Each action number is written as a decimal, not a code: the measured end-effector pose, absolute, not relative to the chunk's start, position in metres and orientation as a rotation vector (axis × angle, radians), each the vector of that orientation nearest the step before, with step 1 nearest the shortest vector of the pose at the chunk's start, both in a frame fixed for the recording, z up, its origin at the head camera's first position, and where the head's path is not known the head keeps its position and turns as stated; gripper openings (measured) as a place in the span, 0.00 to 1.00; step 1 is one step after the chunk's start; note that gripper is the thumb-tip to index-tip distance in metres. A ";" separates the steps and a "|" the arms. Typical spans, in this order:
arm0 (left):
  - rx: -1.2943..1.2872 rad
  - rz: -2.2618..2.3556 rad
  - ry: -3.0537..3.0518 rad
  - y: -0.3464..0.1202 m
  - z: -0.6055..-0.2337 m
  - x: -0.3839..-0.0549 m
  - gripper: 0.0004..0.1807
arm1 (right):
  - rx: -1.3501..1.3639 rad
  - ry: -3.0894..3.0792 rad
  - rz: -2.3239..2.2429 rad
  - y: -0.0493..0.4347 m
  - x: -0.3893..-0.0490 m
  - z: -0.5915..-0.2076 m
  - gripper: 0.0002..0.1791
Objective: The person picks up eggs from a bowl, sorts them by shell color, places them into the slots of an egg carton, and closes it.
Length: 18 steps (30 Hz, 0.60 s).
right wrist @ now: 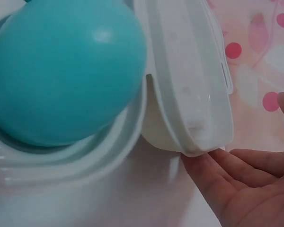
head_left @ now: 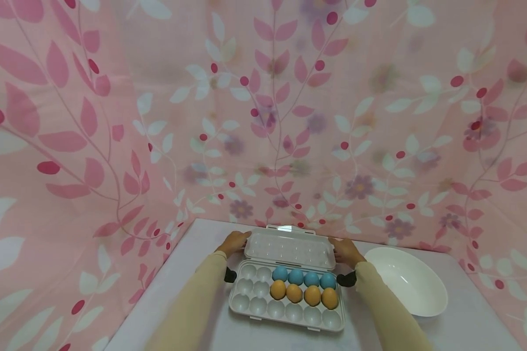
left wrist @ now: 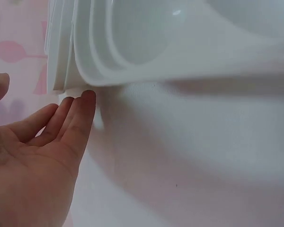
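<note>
A plastic egg box stands on the table with its clear lid folded back toward the curtain. In its white tray sit a row of blue eggs and a row of orange eggs, toward the right side. My left hand is at the lid's left end; in the left wrist view its nearly straight fingers reach the lid's lower edge, thumb apart. At the right end, my right hand touches the lid's underside with extended fingertips, thumb held away.
A white oval bowl stands on the table right of the egg box, close to the right forearm. Pink floral curtain encloses the table at the back and sides. Black straps are at both wrists.
</note>
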<state>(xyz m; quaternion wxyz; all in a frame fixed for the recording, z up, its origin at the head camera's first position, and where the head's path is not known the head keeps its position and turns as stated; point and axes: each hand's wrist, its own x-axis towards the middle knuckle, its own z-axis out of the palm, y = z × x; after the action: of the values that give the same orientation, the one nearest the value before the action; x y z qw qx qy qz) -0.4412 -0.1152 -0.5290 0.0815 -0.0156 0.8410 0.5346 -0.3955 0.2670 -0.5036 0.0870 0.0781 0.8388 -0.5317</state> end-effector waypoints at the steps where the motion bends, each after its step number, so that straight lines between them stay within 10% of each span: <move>1: -0.047 1.608 2.499 -0.114 -0.529 -0.441 0.27 | 0.230 2.499 -1.584 0.267 -0.395 -0.505 0.38; 18: -0.013 1.777 2.495 -0.109 -0.527 -0.436 0.27 | 0.226 2.537 -1.666 0.262 -0.388 -0.499 0.35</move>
<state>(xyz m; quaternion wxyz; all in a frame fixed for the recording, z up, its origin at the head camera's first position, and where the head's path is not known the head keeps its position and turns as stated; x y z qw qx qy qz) -0.4363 -0.1095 -0.5271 0.0389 -0.0044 0.8139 0.5797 -0.3881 0.2621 -0.4987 0.0491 0.0742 0.8326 -0.5467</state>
